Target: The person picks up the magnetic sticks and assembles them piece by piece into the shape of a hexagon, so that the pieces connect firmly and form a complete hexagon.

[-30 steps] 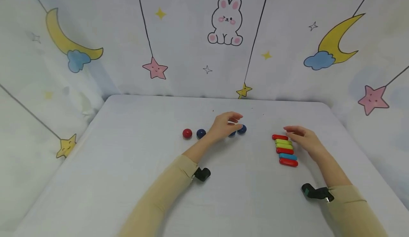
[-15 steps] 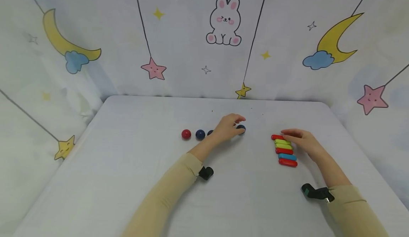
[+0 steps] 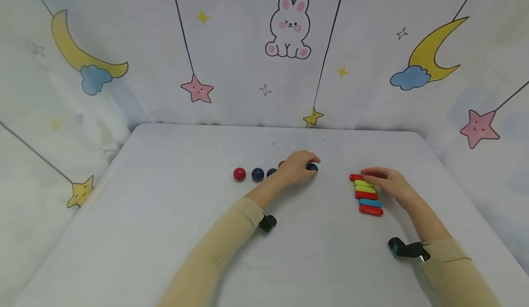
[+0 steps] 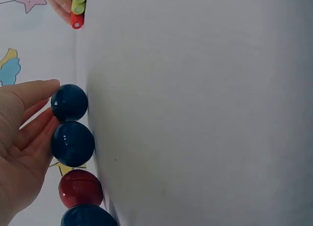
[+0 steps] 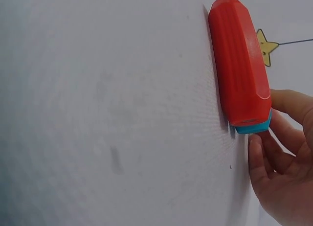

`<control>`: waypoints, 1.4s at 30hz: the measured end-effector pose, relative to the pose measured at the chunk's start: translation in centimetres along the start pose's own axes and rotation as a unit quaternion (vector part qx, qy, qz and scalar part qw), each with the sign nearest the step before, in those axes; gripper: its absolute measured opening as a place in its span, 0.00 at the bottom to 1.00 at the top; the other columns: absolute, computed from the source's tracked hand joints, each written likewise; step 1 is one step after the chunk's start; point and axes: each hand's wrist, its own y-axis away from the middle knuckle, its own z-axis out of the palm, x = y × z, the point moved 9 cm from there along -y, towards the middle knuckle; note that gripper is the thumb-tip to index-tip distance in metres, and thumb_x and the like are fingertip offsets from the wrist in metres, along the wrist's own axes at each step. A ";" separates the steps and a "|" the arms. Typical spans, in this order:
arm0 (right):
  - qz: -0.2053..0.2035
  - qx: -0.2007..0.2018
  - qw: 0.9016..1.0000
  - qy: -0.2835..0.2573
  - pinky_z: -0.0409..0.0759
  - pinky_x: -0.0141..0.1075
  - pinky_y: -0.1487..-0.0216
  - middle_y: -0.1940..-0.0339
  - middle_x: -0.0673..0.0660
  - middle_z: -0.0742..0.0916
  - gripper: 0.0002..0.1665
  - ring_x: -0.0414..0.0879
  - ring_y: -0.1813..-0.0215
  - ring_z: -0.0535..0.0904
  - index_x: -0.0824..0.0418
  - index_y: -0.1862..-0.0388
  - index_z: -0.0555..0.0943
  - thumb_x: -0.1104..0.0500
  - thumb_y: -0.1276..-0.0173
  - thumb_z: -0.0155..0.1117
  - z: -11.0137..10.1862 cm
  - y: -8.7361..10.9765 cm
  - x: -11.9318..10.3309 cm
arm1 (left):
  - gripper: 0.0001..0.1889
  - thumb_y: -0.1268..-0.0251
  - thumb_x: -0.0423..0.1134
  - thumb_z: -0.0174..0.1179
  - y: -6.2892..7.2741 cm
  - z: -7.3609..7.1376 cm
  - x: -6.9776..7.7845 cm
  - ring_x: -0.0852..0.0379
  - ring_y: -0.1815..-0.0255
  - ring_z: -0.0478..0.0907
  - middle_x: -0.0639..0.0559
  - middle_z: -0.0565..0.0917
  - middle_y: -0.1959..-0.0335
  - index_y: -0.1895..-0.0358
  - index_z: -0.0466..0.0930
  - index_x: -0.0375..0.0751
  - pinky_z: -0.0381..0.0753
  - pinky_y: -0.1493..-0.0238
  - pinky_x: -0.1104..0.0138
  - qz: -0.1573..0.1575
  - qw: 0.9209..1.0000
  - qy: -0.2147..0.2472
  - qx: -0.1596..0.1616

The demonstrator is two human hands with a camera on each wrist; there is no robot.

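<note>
At the right end of a row of red and blue balls (image 3: 258, 174) on the white counter (image 3: 124, 215), the left hand (image 3: 297, 167) pinches a dark blue ball (image 4: 69, 102); the right hand (image 3: 388, 181), fingers narrowed, is at the farthest red stick (image 3: 355, 177) of a coloured column (image 3: 367, 196); whether it grips cannot be told.

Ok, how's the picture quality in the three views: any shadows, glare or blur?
Head: fairly even light, with a soft shadow on the matte white tabletop beside the left beige fabric sleeve; left wrist: small bright glints on the second glossy dark-blue ball from the top, right edge dim; right wrist: left edge dark and hazy, pale sheen along the red ridged bar.
</note>
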 end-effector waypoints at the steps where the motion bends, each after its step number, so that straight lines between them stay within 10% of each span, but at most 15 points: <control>1: 0.001 0.000 1.000 0.001 0.68 0.57 0.41 0.33 0.70 0.69 0.34 0.65 0.34 0.60 0.66 0.33 0.69 0.44 0.26 0.56 0.0 0.0 0.0 | 0.17 0.32 0.38 0.62 0.0 0.1 0.1 0.56 0.43 0.75 0.49 0.81 0.46 0.42 0.79 0.41 0.69 0.40 0.70 0.003 1.000 -0.006 -0.002; 15: 0.001 0.003 1.000 0.008 0.69 0.53 0.43 0.34 0.69 0.71 0.35 0.63 0.36 0.62 0.65 0.34 0.71 0.42 0.28 0.57 -0.1 -0.2 0.1 | 0.16 0.31 0.41 0.61 0.3 1.3 1.8 0.58 0.38 0.73 0.53 0.81 0.43 0.42 0.80 0.44 0.65 0.36 0.70 0.042 0.995 -0.078 -0.048; 42: -0.007 0.003 1.000 0.013 0.69 0.58 0.40 0.35 0.71 0.71 0.32 0.65 0.36 0.63 0.67 0.34 0.70 0.46 0.26 0.56 0.2 0.1 -0.9 | 0.20 0.37 0.43 0.67 3.4 2.6 0.9 0.63 0.53 0.79 0.53 0.83 0.51 0.43 0.79 0.43 0.74 0.50 0.76 0.032 0.990 0.081 -0.109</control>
